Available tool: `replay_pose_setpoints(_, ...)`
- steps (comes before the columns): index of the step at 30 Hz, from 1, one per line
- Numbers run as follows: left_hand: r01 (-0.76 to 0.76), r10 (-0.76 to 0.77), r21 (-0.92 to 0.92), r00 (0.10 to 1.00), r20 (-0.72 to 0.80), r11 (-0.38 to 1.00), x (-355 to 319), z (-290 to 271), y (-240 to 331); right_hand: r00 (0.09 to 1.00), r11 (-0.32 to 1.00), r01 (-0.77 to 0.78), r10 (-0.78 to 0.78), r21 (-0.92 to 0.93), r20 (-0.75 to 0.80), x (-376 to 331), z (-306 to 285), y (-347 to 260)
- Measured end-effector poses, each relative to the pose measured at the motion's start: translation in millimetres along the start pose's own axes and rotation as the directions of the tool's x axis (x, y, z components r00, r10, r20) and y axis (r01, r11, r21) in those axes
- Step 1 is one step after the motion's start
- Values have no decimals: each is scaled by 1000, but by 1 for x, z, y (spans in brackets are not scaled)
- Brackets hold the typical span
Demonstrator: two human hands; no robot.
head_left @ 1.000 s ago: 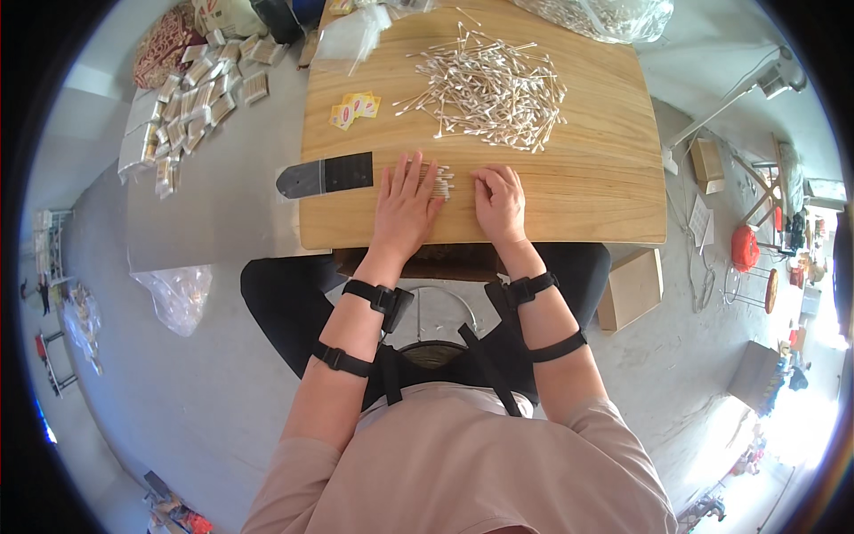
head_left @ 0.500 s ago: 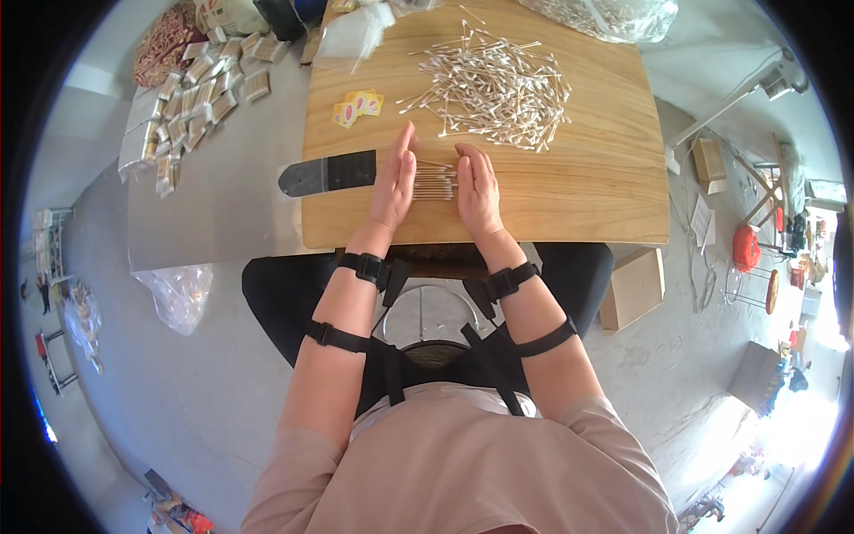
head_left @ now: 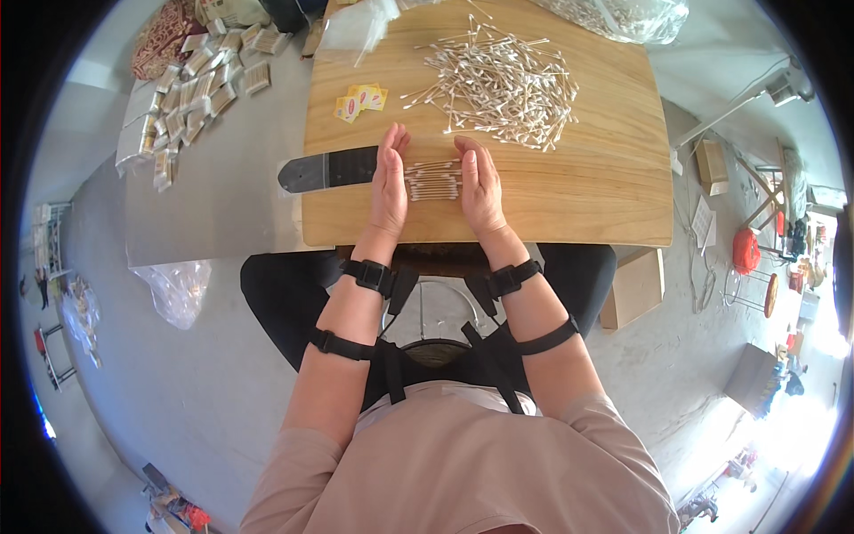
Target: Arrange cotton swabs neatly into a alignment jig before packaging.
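Observation:
A small row of white cotton swabs (head_left: 433, 180) lies on the wooden table (head_left: 587, 187) between my two hands. My left hand (head_left: 389, 178) stands on its edge at the row's left end, fingers straight and together. My right hand (head_left: 480, 185) stands the same way at the right end, palm facing the swabs. Both palms press against the swab tips; neither hand grips anything. A large loose heap of cotton swabs (head_left: 503, 84) lies farther back on the table.
Small yellow and red labels (head_left: 360, 98) lie at the back left of the table. A dark flat strip (head_left: 325, 169) sticks out over the left edge. Clear plastic bags (head_left: 623, 13) sit at the back. Several packed bundles (head_left: 191, 89) lie on the grey surface to the left.
My hands were flat on the table near its front edge; they have moved forward, turned onto their edges and closed in on the small row of swabs.

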State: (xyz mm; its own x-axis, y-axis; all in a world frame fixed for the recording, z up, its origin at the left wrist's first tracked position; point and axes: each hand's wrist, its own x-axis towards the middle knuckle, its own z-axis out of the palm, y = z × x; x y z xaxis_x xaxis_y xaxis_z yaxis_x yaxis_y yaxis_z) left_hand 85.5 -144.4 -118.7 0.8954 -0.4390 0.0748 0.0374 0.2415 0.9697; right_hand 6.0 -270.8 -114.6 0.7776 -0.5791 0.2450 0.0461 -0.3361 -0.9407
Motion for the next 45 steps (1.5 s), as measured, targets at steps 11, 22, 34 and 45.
replay_pose_setpoints(11, -3, 0, -183, 1000, -19, 983, 2, 0, -10, 998, 997, 68, -68, -32, -2, -6, 24, -11)
replay_pose_setpoints(22, 7, -9, -120, 1000, -12, 993, 2, -4, -8, 992, 970, -127, 128, 209, 12, -2, 18, 0)
replay_pose_setpoints(34, 15, -17, -95, 1000, -21, 995, -2, -1, -10, 993, 981, -114, 117, 158, -9, -9, 19, 2)
replay_pose_setpoints(45, -178, 154, 428, 984, 91, 886, -4, -17, -5, 977, 988, -105, 123, 112, -176, -10, -1, 11)
